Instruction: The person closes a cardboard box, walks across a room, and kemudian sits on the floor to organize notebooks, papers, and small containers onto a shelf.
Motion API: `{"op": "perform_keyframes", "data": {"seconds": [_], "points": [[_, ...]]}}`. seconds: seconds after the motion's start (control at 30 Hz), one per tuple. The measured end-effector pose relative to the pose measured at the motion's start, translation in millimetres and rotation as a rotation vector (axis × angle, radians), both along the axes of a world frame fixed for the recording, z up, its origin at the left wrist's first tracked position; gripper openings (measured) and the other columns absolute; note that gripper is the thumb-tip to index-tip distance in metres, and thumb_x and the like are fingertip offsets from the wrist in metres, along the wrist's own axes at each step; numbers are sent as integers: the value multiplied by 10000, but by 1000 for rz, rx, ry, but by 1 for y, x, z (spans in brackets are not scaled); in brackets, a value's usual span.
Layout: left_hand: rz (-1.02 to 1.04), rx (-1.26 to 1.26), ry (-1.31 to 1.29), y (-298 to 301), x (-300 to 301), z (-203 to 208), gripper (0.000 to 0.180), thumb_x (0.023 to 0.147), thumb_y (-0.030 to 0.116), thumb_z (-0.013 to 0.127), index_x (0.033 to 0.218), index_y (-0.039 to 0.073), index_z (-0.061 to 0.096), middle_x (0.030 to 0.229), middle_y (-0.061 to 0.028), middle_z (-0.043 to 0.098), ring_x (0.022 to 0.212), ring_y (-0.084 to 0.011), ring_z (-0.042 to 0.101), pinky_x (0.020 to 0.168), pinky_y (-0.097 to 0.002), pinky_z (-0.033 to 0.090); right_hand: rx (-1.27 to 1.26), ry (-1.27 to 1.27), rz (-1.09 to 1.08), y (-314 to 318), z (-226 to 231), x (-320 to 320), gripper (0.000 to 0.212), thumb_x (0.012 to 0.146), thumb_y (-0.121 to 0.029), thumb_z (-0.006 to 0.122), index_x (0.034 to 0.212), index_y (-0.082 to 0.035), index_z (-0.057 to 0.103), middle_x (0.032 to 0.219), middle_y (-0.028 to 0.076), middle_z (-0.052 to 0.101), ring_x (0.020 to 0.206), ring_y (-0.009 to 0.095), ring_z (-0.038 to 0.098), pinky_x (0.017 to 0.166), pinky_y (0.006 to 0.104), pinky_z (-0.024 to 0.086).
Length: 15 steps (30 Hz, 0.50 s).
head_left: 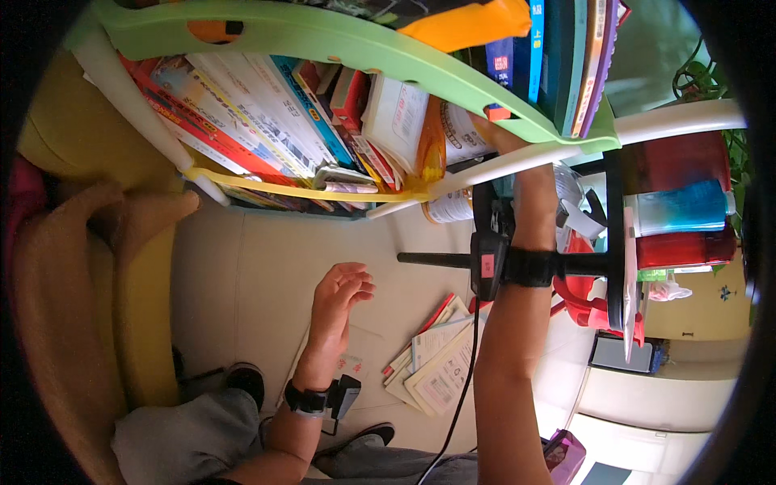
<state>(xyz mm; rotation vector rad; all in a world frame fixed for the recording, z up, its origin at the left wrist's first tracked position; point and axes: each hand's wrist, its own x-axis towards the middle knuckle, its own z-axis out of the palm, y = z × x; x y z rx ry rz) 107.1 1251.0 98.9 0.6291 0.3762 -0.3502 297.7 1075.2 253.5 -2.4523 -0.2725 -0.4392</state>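
My right arm reaches up into a bookshelf with a green edge [323, 44] and white poles. My right hand [505, 141] is partly covered by the green edge and a pole, so its fingers are hidden. Nearest to it on the shelf is a white round container [465, 133] with a printed label, beside an orange translucent thing [432, 145]. Further left, books [242, 105] lean in a row. My left hand [343, 295] hangs over the floor, fingers loosely bent and nothing in them. Both wrists wear black straps with small devices.
Several books and booklets [436, 356] lie on the tiled floor below the shelf. A yellow-brown sofa [145, 323] stands at left. On the right, a black-framed stand [616, 242] is beside a blue container [683, 210] and red ones. A dark cable [465, 388] runs along my right arm.
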Motion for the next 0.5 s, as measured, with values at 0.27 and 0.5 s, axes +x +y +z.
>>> {"op": "perform_keyframes", "data": {"seconds": [0.27,0.5], "points": [[-28,17,-23,-6,-6,0,171,787,108,506,941,38,529,846,-50,543,754,-136,534,695,-267,431,-401,-316,35,11,15,-28,303,551,-198,712,824,-101,623,782,106,593,773,299,543,751,408,393],[-81,36,-119,-24,4,13,249,803,152,506,1023,36,504,891,-60,542,799,-146,538,709,-269,429,-616,-500,-106,19,13,-52,432,576,-199,693,926,-13,522,891,192,520,836,386,478,790,451,366]]}}
